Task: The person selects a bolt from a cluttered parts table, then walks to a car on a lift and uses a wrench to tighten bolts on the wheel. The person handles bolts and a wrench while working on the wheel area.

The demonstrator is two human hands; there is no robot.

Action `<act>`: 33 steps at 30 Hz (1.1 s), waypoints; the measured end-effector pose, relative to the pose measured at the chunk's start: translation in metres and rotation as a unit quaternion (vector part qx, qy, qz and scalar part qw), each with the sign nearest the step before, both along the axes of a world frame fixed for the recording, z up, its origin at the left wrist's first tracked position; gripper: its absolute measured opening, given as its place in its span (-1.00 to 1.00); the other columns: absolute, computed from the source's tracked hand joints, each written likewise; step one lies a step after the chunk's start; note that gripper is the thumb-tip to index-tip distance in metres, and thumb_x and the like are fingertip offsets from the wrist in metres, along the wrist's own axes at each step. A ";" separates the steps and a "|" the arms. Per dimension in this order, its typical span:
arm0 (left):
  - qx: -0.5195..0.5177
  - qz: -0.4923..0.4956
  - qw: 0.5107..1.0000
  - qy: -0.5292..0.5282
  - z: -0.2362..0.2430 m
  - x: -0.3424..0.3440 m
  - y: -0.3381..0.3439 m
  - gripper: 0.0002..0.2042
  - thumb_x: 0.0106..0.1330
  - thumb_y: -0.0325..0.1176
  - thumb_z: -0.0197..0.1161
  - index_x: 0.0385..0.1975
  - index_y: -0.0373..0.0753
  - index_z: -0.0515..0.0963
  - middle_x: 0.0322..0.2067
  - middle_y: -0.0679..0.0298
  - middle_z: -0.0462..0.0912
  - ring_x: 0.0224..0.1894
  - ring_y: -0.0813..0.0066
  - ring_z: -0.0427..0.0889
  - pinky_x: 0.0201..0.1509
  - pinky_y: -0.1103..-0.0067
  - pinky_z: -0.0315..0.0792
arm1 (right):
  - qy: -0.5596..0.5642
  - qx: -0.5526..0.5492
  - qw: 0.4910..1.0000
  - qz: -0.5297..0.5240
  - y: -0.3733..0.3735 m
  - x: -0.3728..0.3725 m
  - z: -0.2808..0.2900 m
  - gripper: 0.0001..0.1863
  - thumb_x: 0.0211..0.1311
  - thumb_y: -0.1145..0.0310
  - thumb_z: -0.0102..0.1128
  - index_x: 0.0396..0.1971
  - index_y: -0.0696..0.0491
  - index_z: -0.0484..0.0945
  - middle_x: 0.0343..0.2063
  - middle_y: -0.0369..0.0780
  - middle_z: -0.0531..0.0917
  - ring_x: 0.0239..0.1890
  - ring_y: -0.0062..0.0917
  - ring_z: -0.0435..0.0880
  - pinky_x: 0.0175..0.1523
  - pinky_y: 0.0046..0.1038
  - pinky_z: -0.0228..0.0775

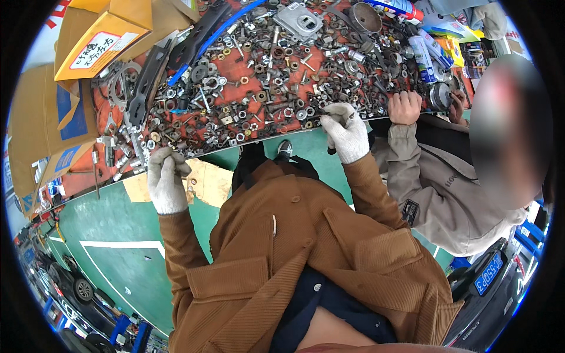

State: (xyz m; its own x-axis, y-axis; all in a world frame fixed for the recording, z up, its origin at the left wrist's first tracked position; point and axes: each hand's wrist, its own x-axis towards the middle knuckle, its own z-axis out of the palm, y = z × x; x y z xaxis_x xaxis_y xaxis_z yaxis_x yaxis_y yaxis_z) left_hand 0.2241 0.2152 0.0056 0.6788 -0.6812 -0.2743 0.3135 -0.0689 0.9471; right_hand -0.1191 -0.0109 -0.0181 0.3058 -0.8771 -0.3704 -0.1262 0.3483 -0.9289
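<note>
Both my hands wear white knitted gloves, greyed at the fingers. My left hand (167,181) is at the front edge of the red-topped bench (236,69), its fingers curled together; anything inside them is hidden. Farther right, my right hand (346,134) hangs by the same edge with thumb and fingers bent inward in a pinch. A small dark bit shows at its fingertips, too small to name. Loose nuts, bolts and washers (259,103) cover much of the bench between and beyond my hands. A long bolt (204,100) lies among them.
At the left stand a yellow box (112,38) and an opened cardboard box (44,120), near black wiper-like arms (143,94) and a blue tube (219,34). Spray cans (421,59) stand at the back right. A co-worker's fist (405,107) rests on the bench right of mine. Flattened cardboard (209,183) lies below.
</note>
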 end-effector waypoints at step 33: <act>0.093 -0.011 0.991 -0.093 -0.027 0.000 -0.025 -0.75 0.64 -0.42 0.09 0.19 -0.29 0.56 -0.17 0.20 0.70 -0.32 0.56 0.67 -0.19 0.60 0.57 | -0.453 0.299 0.839 -0.023 -0.007 0.002 0.007 -0.45 0.43 0.42 0.04 0.38 0.23 0.39 0.36 0.21 0.53 0.24 0.06 0.71 -0.50 -0.49 0.50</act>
State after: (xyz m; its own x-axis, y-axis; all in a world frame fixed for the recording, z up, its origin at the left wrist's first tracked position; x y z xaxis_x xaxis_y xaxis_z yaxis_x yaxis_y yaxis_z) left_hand 0.2241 0.1902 -0.0215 0.7154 -0.6452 -0.2682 0.1320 -0.2521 0.9587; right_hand -0.1175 -0.0176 -0.0109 0.6702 -0.6363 -0.3821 0.5651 0.7712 -0.2930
